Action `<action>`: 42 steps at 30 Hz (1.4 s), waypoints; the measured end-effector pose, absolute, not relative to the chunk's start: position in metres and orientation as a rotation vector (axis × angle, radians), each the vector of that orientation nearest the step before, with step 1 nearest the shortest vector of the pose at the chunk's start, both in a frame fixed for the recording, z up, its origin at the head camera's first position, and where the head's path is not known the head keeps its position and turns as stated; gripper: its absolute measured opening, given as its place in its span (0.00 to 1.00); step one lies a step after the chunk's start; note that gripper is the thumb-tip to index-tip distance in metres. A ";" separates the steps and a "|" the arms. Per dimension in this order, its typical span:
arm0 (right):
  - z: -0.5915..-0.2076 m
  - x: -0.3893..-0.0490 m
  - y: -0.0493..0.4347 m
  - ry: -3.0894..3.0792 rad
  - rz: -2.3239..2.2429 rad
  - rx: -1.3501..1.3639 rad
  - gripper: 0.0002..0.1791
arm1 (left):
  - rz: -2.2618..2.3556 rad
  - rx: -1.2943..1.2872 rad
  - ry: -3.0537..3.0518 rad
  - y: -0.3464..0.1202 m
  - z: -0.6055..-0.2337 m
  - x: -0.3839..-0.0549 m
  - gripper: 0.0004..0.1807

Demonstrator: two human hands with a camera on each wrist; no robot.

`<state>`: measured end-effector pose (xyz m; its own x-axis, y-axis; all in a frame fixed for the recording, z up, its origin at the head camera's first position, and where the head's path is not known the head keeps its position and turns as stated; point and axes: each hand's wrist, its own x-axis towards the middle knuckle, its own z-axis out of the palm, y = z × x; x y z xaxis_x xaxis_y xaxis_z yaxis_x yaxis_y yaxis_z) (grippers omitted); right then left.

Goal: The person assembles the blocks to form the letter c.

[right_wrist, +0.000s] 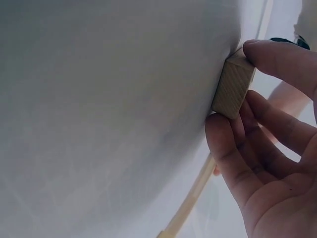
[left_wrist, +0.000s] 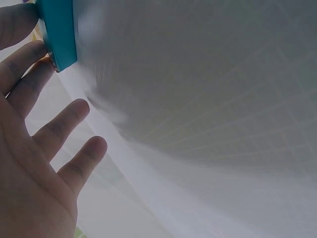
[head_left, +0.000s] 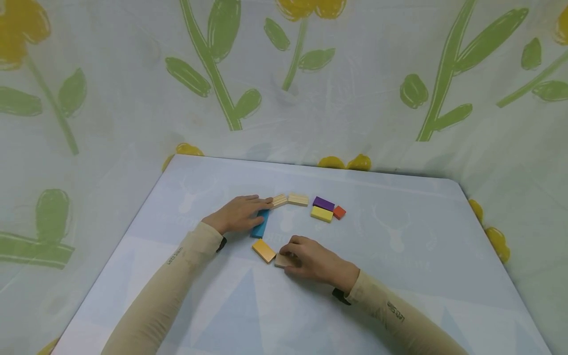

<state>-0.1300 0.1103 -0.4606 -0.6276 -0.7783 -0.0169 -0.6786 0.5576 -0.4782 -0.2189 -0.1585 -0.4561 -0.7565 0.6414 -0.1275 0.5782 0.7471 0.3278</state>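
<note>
My left hand [head_left: 239,213], its fingers stretched out, lies over a blue block [head_left: 261,228]. The thumb is at the blue block's side, while the fingertips reach the end of a ridged pale wooden block [head_left: 280,200]. In the left wrist view, thumb and forefingers meet the teal-blue block [left_wrist: 60,37] and the other fingers are spread. Nearer the front, my right hand [head_left: 317,261] pinches a plain wooden block [head_left: 280,261] between thumb and fingers, low on the table. The right wrist view shows the grained end of that wooden block [right_wrist: 232,89]. Beside it sits an orange-yellow block [head_left: 264,250].
A second pale wooden block [head_left: 298,199] continues the curved row at the back. To its right, a purple block [head_left: 324,203], a yellow block [head_left: 321,214] and a small red block [head_left: 339,212] lie close together. The white table [head_left: 399,305] meets a flower-patterned cloth behind.
</note>
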 end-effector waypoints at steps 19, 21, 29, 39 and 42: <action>-0.461 -0.128 0.112 2.574 -0.666 -1.256 0.20 | 0.366 0.952 2.715 -0.157 -0.453 -0.216 0.28; -0.460 -0.128 0.112 2.581 -0.663 -1.258 0.20 | 0.371 0.957 2.715 -0.158 -0.454 -0.216 0.28; -0.455 -0.129 0.114 2.607 -0.645 -1.213 0.20 | 0.377 0.946 2.717 -0.158 -0.453 -0.216 0.28; -0.452 -0.136 0.124 2.649 -0.704 -1.113 0.22 | 0.373 0.956 2.727 -0.158 -0.456 -0.217 0.28; -0.451 -0.141 0.129 2.682 -0.727 -1.106 0.22 | 0.372 0.966 2.730 -0.158 -0.454 -0.216 0.28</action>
